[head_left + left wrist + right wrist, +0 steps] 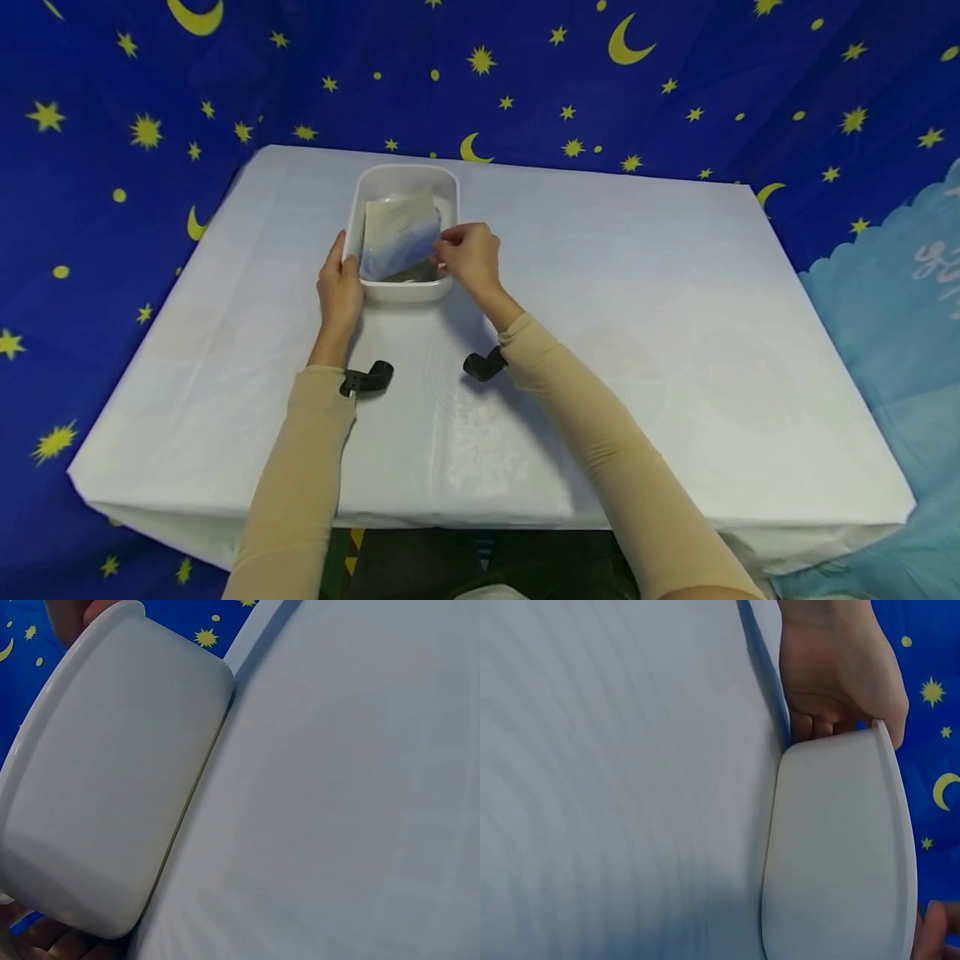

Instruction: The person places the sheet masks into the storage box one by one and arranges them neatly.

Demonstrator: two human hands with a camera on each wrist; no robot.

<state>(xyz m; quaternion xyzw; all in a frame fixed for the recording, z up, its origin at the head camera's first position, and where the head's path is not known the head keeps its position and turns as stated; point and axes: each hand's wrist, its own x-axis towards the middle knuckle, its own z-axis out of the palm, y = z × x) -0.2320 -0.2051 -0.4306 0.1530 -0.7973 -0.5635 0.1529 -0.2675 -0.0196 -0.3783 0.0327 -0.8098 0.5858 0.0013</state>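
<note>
A white rectangular basin (405, 292) stands on the table, left of the middle. In it lies a thin sheet (401, 237), pale cream fading into blue. My left hand (340, 287) grips the basin's left side, thumb near the rim; its fingers (821, 726) are curled against the outer wall in the right wrist view. Over the right rim, my right hand (472, 254) pinches the sheet's right edge; its fingertips are partly hidden. Below the sheet, a dark grey patch (416, 272) shows on the basin's floor. The left wrist view shows the basin's outer wall (120, 772).
A white cloth (637, 333) covers the table, with faint creases. Behind it hangs a dark blue curtain (525, 75) with yellow moons and stars. Light blue fabric (900, 317) hangs at the right. Black wrist mounts (369, 377) sit on both sleeves.
</note>
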